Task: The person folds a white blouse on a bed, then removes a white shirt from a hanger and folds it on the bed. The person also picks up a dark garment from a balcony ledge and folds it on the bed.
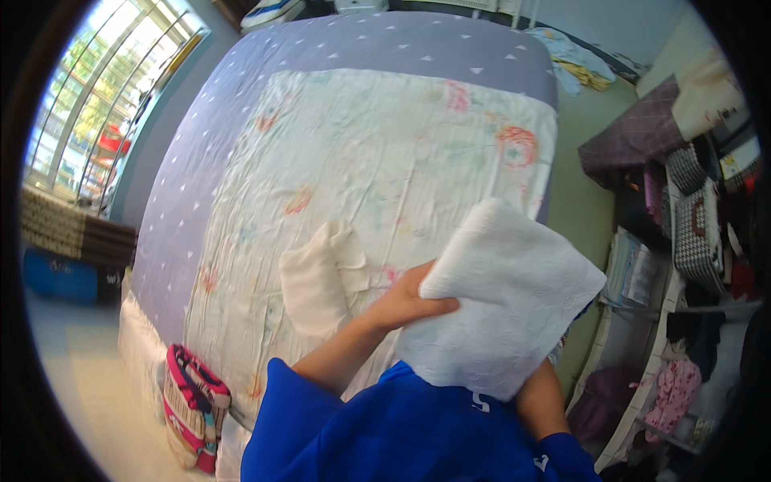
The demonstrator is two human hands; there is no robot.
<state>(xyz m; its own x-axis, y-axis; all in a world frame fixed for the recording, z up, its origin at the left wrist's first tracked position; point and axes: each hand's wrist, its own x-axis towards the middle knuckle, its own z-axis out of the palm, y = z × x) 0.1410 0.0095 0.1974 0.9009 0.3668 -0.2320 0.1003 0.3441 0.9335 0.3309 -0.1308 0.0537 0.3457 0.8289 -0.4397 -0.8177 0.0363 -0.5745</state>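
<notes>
A white cloth [506,297] with a faintly textured surface is held up in front of my body, over the near right part of the bed. My left hand [418,299] is closed on its left edge, thumb on top and the other fingers mostly behind it. My right forearm [544,402] goes up behind the cloth's lower right side, which hides the hand and its fingers. Left of my left forearm, a folded cream cloth [309,285] lies on a white floral sheet [377,169] spread over the bed.
The bed has a purple-grey cover [353,44] with small white triangles. A pink patterned folded textile [193,410] is at the near left. On the right stand shelves with a checked basket [699,241] and clothes. A barred window [96,96] is at the far left.
</notes>
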